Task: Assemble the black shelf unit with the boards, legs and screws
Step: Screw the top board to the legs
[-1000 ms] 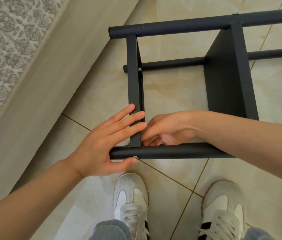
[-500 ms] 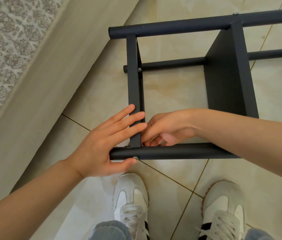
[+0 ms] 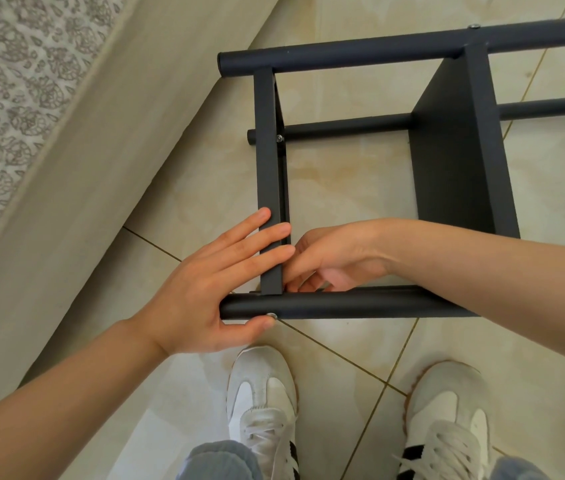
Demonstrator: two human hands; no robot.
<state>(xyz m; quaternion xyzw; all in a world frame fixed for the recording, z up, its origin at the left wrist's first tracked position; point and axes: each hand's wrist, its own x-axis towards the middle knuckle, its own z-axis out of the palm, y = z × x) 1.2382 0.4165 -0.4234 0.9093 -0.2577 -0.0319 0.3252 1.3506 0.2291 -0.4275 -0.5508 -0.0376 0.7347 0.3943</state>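
Note:
The black shelf unit lies on its side on the tiled floor. My left hand (image 3: 205,285) presses straight fingers flat against the narrow end board (image 3: 267,150). Its thumb lies under the near leg tube (image 3: 343,303), beside a silver screw head (image 3: 270,315). My right hand (image 3: 336,258) reaches inside the frame, fingers curled at the corner where that board meets the near leg. Board and tube hide its fingertips and anything they hold. A wider inner board (image 3: 458,161) stands to the right, joined to the far leg (image 3: 360,51).
A beige slanted panel (image 3: 66,168) and patterned fabric (image 3: 4,81) run along the left, close to the shelf's end. My two white shoes (image 3: 263,393) (image 3: 447,410) stand just in front of the near leg. Another screw head (image 3: 279,137) shows on the lower leg.
The fingers of my right hand have shifted slightly at the corner joint. My left hand and the shelf have stayed in place.

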